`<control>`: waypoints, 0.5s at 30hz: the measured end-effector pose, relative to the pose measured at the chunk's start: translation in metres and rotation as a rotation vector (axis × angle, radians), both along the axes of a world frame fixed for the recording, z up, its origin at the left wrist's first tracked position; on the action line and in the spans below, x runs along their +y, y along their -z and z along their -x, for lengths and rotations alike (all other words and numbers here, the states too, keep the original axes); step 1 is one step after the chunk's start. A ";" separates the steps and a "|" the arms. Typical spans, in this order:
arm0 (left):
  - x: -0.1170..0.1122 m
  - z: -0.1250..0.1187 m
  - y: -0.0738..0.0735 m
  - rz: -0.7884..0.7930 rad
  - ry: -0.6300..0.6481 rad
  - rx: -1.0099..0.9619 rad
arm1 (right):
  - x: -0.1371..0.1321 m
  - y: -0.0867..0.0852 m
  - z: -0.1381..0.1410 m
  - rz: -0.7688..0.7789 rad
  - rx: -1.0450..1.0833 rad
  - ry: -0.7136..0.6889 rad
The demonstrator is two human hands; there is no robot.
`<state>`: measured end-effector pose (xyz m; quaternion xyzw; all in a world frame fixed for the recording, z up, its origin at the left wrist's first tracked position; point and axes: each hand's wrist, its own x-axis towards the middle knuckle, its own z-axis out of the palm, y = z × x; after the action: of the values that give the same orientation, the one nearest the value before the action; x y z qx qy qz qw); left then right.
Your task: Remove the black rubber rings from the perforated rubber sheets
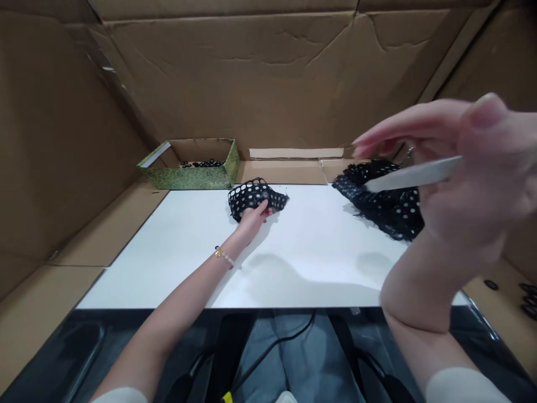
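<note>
My left hand [251,221] rests on a crumpled black piece of perforated material with white dots [255,196], its fingers curled over the near edge. This piece lies at the far middle of a white board [310,240]. My right hand [474,168], blurred and raised, grips a flat pale blade-like tool [413,174]. The tool's tip reaches over a larger black dotted piece [386,210] at the board's far right. I cannot tell whether the tip touches it. A beaded bracelet [222,255] circles my left wrist.
A green patterned box [188,176] holding small black rings [203,164] stands beyond the board at the far left. More black rings [529,299] lie on cardboard at the right. Cardboard walls [235,67] surround the work area on the left, back and right.
</note>
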<state>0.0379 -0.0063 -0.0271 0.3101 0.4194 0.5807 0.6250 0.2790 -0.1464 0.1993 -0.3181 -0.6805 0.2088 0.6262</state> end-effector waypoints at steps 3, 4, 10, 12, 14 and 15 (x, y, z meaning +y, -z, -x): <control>-0.002 -0.002 -0.003 -0.015 0.013 0.005 | 0.033 0.029 0.021 0.101 -0.158 -0.102; -0.004 -0.003 -0.004 -0.005 0.005 -0.005 | 0.048 0.046 0.027 0.180 -0.160 -0.127; -0.011 -0.012 -0.010 0.095 -0.003 -0.111 | 0.113 0.168 0.043 0.466 -0.018 -0.110; -0.013 -0.014 -0.012 0.127 0.015 -0.149 | 0.112 0.188 0.049 0.507 0.007 -0.124; -0.014 -0.015 -0.014 0.160 0.031 -0.163 | 0.107 0.196 0.056 0.525 0.076 -0.117; -0.015 -0.016 -0.016 0.176 0.038 -0.164 | 0.104 0.198 0.060 0.529 0.108 -0.109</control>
<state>0.0540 -0.0209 -0.0115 0.2133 0.4103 0.5532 0.6929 0.2193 -0.0420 0.0018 -0.4219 -0.5841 0.4291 0.5447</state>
